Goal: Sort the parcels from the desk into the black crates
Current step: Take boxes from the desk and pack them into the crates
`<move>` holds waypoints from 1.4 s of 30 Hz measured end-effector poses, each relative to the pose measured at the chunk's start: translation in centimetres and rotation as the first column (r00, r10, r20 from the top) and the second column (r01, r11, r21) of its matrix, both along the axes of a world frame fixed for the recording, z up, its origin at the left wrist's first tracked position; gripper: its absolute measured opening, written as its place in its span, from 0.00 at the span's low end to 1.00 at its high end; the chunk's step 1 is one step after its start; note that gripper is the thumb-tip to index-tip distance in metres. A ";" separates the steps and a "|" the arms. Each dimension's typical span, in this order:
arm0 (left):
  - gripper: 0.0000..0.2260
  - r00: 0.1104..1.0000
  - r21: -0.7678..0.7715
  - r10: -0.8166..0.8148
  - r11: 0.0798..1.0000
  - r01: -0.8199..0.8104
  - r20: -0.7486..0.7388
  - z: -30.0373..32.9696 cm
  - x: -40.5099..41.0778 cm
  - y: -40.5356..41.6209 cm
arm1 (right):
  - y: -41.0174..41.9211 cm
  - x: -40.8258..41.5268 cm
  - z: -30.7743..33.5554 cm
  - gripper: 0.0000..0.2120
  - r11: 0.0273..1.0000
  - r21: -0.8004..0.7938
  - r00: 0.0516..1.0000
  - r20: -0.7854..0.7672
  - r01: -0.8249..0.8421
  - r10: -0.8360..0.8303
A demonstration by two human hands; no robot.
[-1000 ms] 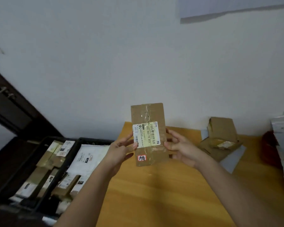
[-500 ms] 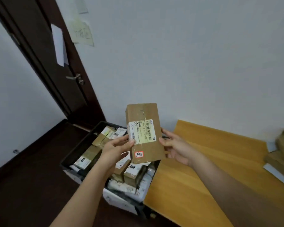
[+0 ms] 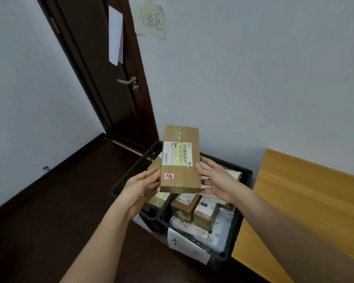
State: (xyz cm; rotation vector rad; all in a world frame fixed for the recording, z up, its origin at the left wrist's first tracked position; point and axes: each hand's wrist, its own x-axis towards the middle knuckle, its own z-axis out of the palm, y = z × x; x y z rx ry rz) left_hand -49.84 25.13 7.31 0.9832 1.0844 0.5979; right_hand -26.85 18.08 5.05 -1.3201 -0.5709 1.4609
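A flat brown cardboard parcel [image 3: 180, 160] with a white shipping label and a small red-edged sticker hangs upright above the black crates. My left hand [image 3: 141, 184] grips its lower left edge and my right hand [image 3: 217, 180] grips its lower right edge, thumb on the front. Below it stand two black crates side by side: the left crate [image 3: 119, 186] and the right crate [image 3: 235, 227], both holding several boxes and white mailer bags. A white paper tag [image 3: 186, 246] hangs on the right crate's front.
The wooden desk [image 3: 307, 201] lies to the right, its edge against the right crate. A dark door [image 3: 108, 88] with a metal handle stands behind on the left. A handwritten paper sign [image 3: 150, 21] is stuck on the wall. Dark floor [image 3: 59, 201] spreads to the left.
The view has swung left from the desk to the crates. Both hands have carried the parcel off the desk side, and it now hangs above the crates.
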 end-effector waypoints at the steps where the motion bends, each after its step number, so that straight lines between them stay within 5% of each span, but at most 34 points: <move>1: 0.15 1.000 0.001 -0.011 1.000 0.011 -0.003 -0.1 -0.2 1.0 | 1.1 -0.2 -0.2 0.21 1.000 0.003 1.000 -0.006 0.005 -0.005; 12: 0.27 0.991 -0.026 -0.041 0.999 0.038 -0.129 -2.2 0.4 17.3 | 16.6 -1.3 -3.5 0.29 0.997 -0.063 0.999 -0.030 -0.045 0.043; 30: 0.13 0.884 -0.259 -0.335 0.931 0.258 -0.325 -13.0 1.0 34.7 | 30.0 -3.9 -14.7 0.27 0.930 -0.366 1.000 0.015 0.020 -0.015; 36: 0.05 0.774 -0.399 -0.520 0.836 0.376 -0.361 -19.3 -1.2 39.6 | 32.4 -8.5 -19.8 0.28 0.849 -0.520 0.993 -0.007 0.098 -0.118; 42: 0.08 0.692 -0.505 -0.648 0.734 0.454 -0.319 -24.5 -2.1 42.4 | 33.7 -12.0 -23.6 0.27 0.771 -0.604 0.961 -0.027 0.202 -0.274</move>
